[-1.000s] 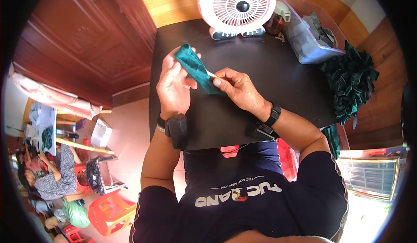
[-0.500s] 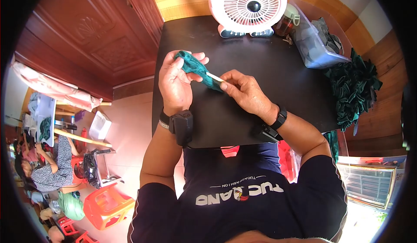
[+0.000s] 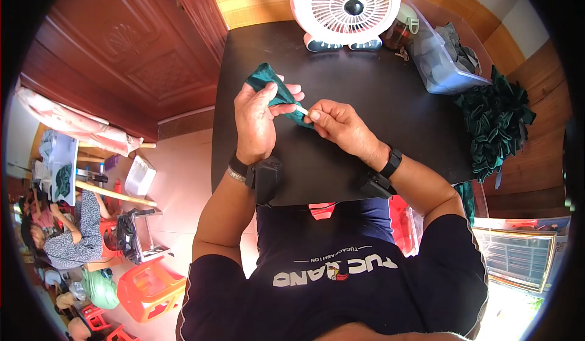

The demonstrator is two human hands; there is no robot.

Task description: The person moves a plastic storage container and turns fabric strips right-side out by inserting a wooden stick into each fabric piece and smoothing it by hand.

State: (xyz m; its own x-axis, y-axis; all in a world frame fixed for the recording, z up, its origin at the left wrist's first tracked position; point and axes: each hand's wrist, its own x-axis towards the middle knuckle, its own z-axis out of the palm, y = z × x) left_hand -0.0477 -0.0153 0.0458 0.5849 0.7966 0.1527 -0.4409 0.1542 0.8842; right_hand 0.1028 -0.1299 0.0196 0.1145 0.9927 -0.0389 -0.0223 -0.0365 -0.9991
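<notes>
Nearest is the person's dark shirt (image 3: 335,243); beyond it, a black device (image 3: 268,176) sits at the left wrist and a dark band (image 3: 390,163) circles the right.

Above the table (image 3: 365,158), the left hand (image 3: 257,119) is turned palm up, its grip closed round a strip of green cloth (image 3: 263,76) with the thumb pressed on top. The right hand (image 3: 344,128) pinches a short pale stick (image 3: 303,110) between thumb and finger, beside the cloth's lower end; whether that grip takes in some cloth too, I cannot tell.

Half a second ago the cloth looks narrow and rolled — now its upper end spreads flat into a broad, pointed shape, and less of the stick shows between the hands. The hands are also nearer each other. I judge that the cloth is better steadied in the left hand, with the handling still under way.

At the table's right edge hangs a ruffled dark green heap (image 3: 496,125). Farther off stand a see-through bin (image 3: 436,67) holding grey cloth (image 3: 457,52), a lidded jar (image 3: 399,33) and, at the far edge, a white fan (image 3: 353,6).
</notes>
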